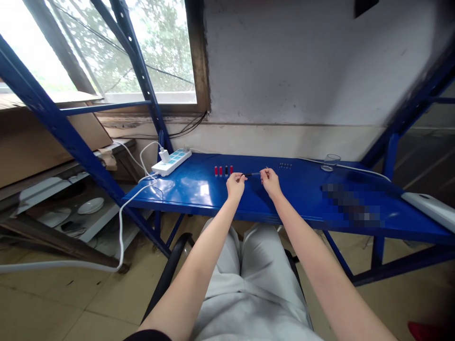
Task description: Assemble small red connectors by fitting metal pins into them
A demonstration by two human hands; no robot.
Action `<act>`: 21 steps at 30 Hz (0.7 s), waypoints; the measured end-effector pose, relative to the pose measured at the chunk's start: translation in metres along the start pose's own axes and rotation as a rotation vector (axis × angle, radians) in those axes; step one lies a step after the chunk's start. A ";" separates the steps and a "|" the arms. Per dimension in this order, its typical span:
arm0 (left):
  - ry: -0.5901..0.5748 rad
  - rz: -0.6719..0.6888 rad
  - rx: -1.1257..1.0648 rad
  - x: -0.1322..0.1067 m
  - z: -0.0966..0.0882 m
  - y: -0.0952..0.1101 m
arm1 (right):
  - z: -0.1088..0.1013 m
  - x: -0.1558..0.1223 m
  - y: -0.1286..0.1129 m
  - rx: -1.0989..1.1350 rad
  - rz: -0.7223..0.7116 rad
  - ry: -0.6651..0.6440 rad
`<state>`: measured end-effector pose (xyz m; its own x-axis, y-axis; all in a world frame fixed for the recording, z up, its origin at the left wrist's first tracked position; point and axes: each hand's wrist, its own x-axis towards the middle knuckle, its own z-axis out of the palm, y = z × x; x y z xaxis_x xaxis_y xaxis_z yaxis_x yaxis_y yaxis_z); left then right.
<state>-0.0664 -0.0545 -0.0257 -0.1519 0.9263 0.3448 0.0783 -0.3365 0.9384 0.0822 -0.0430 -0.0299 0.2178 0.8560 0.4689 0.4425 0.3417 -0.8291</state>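
Observation:
Above the blue table (192, 187), my left hand (235, 185) pinches the black end of a thin pen-like stick (251, 174). The stick's other end looks clear or pale and runs to the fingertips of my right hand (270, 182), which are closed on it. It lies roughly level between the two hands; its exact kind is too small to make out. Just behind my left hand, several small red and black cylinders (221, 171) stand in a row. Beyond my right hand is a group of several tiny metallic pieces (285, 166).
At the table's back left sits a white power strip (172, 162) with a plug and cables. A clear glass cup (330, 163) stands at the back right. Nearer lies a pixelated dark object (351, 204); a white object (428, 210) occupies the right edge. Blue posts (142, 80) frame the table.

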 end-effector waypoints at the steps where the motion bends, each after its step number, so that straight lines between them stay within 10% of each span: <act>1: -0.003 -0.001 -0.001 0.000 0.000 0.000 | 0.000 0.000 0.000 0.043 0.014 0.000; 21: -0.175 -0.006 -0.082 0.000 0.004 0.000 | 0.004 -0.005 -0.005 0.065 0.015 -0.097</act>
<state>-0.0625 -0.0541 -0.0260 0.0223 0.9412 0.3372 -0.0042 -0.3372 0.9414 0.0757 -0.0475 -0.0297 0.1377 0.8934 0.4276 0.3823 0.3503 -0.8551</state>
